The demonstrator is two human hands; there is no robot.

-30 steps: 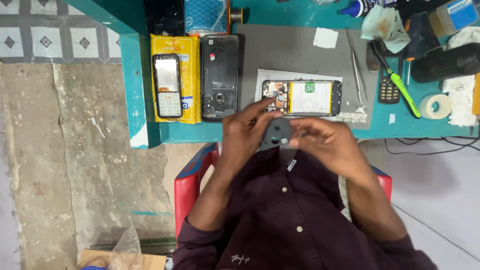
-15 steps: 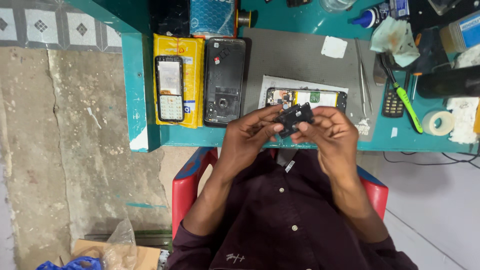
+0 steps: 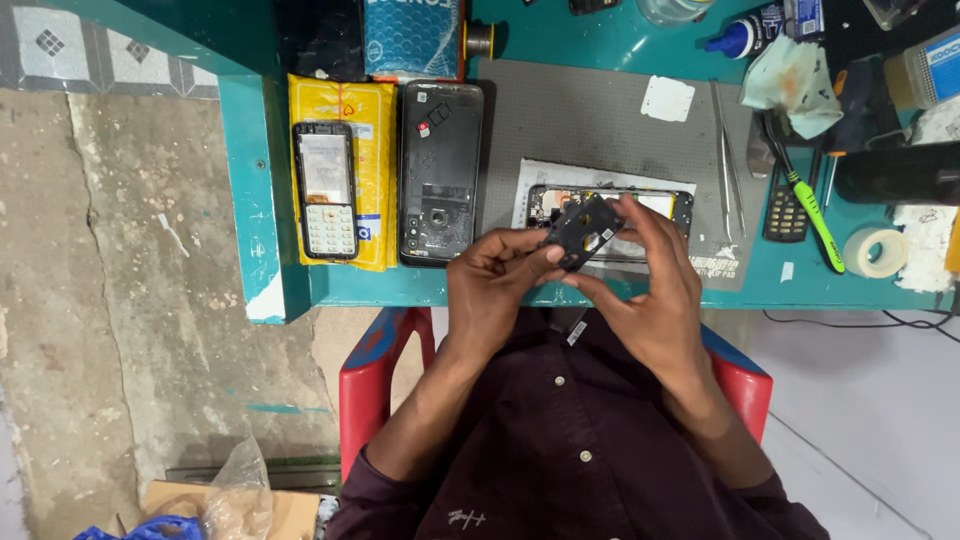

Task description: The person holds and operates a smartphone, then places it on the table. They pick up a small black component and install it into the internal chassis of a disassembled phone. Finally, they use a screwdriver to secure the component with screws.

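Head view: both hands meet over the near edge of the desk (image 3: 620,40). The left hand (image 3: 495,285) and the right hand (image 3: 655,290) pinch one small black plastic part (image 3: 583,230) between their fingertips, the left at its lower left corner, the right along its right side. The part is tilted and held just above an opened phone (image 3: 610,215), which lies on a sheet of white paper on the grey work mat (image 3: 590,120). Whether the part touches the phone below cannot be told from this angle.

Toward the left edge of the desk a black phone back cover (image 3: 440,172) lies flat, inner side up. Just beside it, a keypad phone (image 3: 326,190) rests on a yellow packet (image 3: 342,175). Right of the mat lie metal tweezers (image 3: 722,150), a green-handled tool (image 3: 810,205) and a roll of white tape (image 3: 872,252) near the right front corner. A crumpled cloth (image 3: 795,80) sits toward the far right. The person sits on a red chair (image 3: 375,390).
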